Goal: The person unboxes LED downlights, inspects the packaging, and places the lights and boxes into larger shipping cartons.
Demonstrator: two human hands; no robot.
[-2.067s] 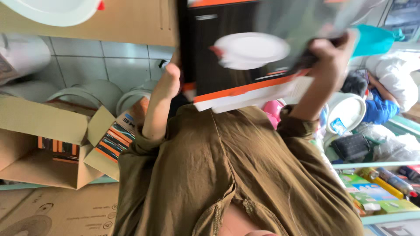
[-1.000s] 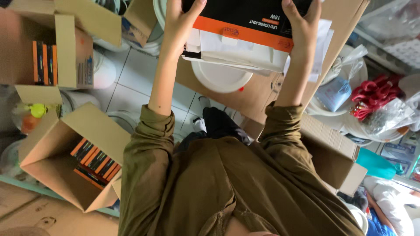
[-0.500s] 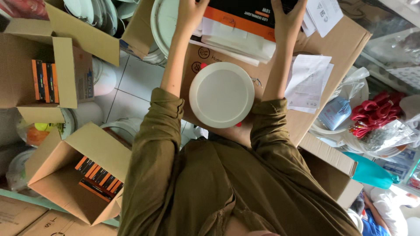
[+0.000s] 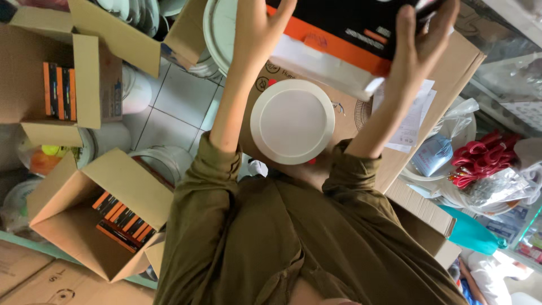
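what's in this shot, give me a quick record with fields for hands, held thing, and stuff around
left hand: on the left side of the box, fingers spread
right hand: on the right side of the box, fingers spread
box: black and orange carton, white flap hanging open at its lower edge
disc: round, white, lying on a flat cardboard sheet below the box
papers: white sheets on the cardboard by the right forearm
open cartons: two at left, holding orange and black packs
floor: pale tiles

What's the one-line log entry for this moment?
left hand: gripping black-and-orange box | right hand: gripping same box | round white panel: resting on flat cardboard carton below
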